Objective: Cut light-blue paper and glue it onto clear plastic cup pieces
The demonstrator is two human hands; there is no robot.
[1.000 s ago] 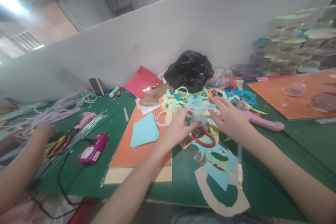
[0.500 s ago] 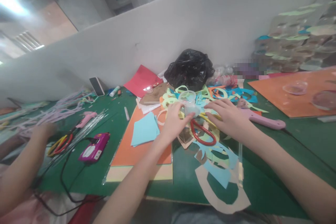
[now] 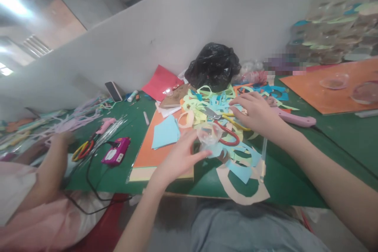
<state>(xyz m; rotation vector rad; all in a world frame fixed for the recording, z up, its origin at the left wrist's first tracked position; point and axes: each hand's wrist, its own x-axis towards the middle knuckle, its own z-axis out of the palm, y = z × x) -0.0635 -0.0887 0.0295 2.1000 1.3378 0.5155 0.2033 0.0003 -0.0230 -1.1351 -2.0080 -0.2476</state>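
Observation:
My left hand point(image 3: 181, 153) has its fingers and thumb closed around a clear plastic cup point(image 3: 209, 134), held above paper scraps near the front of the table. Part of the cup lies behind the thumb. My right hand point(image 3: 254, 112) hovers with its fingers apart, beside scissors point(image 3: 228, 136) that have a red and a yellow handle. Whether a fingertip touches the yellow handle I cannot tell. The scissor blades point to the left over cut paper scraps point(image 3: 195, 106) in green, blue and cream. A beige paper cutout point(image 3: 233, 187) hangs close to the front edge.
Light-blue paper sheets point(image 3: 165, 132) lie on orange card point(image 3: 150, 153) to the left. A pink glue gun point(image 3: 297, 118) with a cord rests at right. At the back stands a black plastic bag point(image 3: 214, 65). A co-worker's arm point(image 3: 56, 157) is at far left, by a purple box point(image 3: 116, 151).
My left hand has brought the cup toward me, away from the scissors' blades, which now show. My right hand has stayed near the yellow handle. The view has shifted slightly.

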